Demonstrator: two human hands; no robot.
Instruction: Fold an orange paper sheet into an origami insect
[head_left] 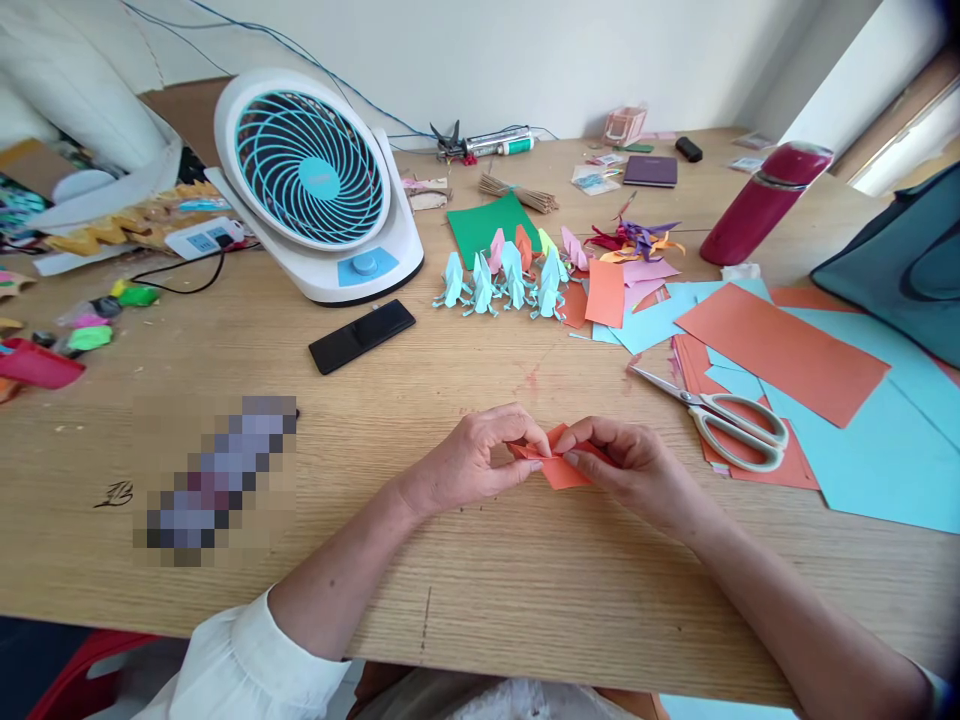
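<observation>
Orange folded paper, lower centre of the frame, long axis running left to right.
Held: my left hand pinches its left end, my right hand its right; a flatter corner points toward me.

You've got open tabletop in front of you, and more bare wood running left from your left hand to the blurred object. Look ahead: a lane leads up to the paper figures, which block it, while the black phone and tall fan obstruct ahead-left. Right of your right hand, scissors interrupt the way.
</observation>
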